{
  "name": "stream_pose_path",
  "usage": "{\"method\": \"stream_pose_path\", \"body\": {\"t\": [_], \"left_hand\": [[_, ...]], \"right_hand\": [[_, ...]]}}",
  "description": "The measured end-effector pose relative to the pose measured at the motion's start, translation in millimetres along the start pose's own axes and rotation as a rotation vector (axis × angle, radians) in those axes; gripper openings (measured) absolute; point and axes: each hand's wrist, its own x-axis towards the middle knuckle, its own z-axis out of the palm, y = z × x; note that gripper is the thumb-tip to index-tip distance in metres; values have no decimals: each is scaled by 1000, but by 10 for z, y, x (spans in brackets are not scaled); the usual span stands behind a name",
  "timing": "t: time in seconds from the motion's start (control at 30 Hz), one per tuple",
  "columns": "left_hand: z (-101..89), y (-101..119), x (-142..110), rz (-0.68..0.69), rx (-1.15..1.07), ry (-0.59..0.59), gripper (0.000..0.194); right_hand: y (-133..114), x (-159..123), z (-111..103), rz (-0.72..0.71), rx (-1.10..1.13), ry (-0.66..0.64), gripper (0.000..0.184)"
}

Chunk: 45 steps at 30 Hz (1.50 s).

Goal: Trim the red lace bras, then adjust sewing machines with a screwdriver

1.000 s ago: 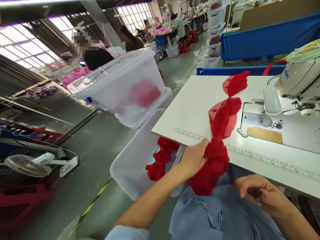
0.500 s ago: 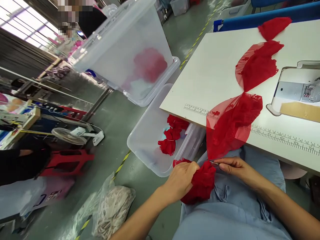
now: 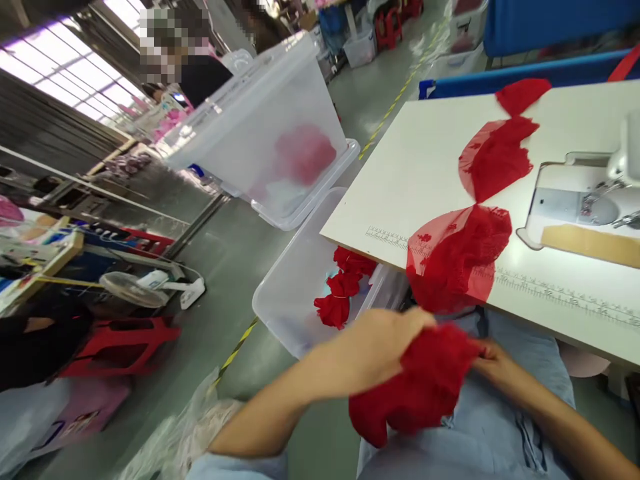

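Observation:
My left hand (image 3: 383, 347), smeared by motion, is closed on a bunched piece of thin red fabric (image 3: 430, 383) above my lap. My right hand (image 3: 493, 360) pinches the right edge of that piece. The small metal tool it held does not show now. Close behind my hands, a string of sheer red fabric pieces (image 3: 457, 257) with dark red trim lies across the white sewing table (image 3: 380, 167) and droops over its front edge. I cannot tell whether the held piece is joined to it.
A sewing machine (image 3: 595, 200) is set into the table at right. Below the table's left corner, an open clear bin (image 3: 285, 300) holds tied red bundles (image 3: 337, 300). A lidded clear bin (image 3: 240, 147) stands behind. A fan (image 3: 133, 288) and red stool (image 3: 120, 343) are at left.
The bunched red fabric has moved up and right, with my left hand over it. My right hand now pinches its edge; the metal tool has gone from sight. The view has shifted.

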Motion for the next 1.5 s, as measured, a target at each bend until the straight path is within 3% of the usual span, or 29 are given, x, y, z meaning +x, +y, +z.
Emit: {"method": "stream_pose_path", "body": {"t": [0.07,0.13,0.17,0.23,0.3,0.4,0.5,0.57,0.63,0.73,0.83,0.97,1.5], "left_hand": [[-364,41,429,84,-105,186,23],[-559,26,945,147,-111,296,17],[-578,-1,1199,132,-79,287,17],[-479,-80,1608,-111,121,235,14],[-275,-156,1787,-230,212,251,19],[25,-190,1559,-236,344,243,31],[209,-137,973,-176,296,133,35],[294,-107,566,-152,76,66,25],[374,-111,238,-151,-183,36,13],[493,-178,-55,-158,-475,5,9],[592,-264,-165,-139,-640,-43,7],[654,-298,-206,-176,-673,-54,10],[634,-229,-298,-105,-581,-100,13]], "right_hand": [[-17,-38,-17,-13,-65,-84,49],[-91,-84,-6,4,-144,-92,51],[-140,-116,0,10,-179,-71,52],[-246,-203,-17,-12,-208,-11,50],[-345,-318,-90,-67,-189,22,42],[-460,-484,-273,-165,-129,-134,42],[-516,-522,-396,-270,23,-247,55],[-526,-447,-382,-304,141,-96,53],[-523,-318,-298,-234,171,86,44],[-496,-117,-145,-32,94,121,44],[-433,-2,-71,62,18,-3,55],[-346,16,-75,78,-15,-101,56],[-409,54,66,-56,-43,-284,40]]}}
